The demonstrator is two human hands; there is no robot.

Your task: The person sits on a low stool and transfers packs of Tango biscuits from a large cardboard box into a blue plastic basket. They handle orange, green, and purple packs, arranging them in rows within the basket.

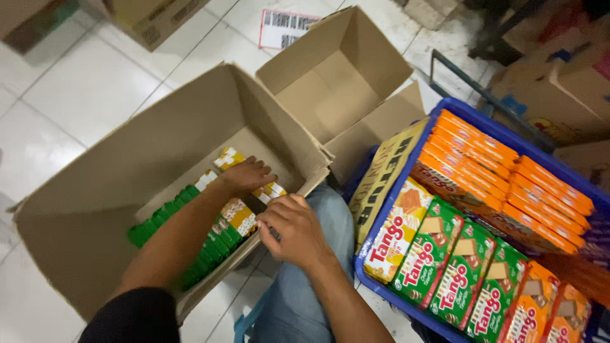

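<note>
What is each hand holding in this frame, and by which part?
Left hand rests on the top ends of the yellow snack packs inside the cardboard box; right hand pinches a pack's near edge. Firm grip cannot be told.

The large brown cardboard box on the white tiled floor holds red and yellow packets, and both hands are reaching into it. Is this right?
Not quite: the packets in the large brown cardboard box are green and yellow, not red. The head view shows it. Both hands, left and right, do reach into it.
</note>
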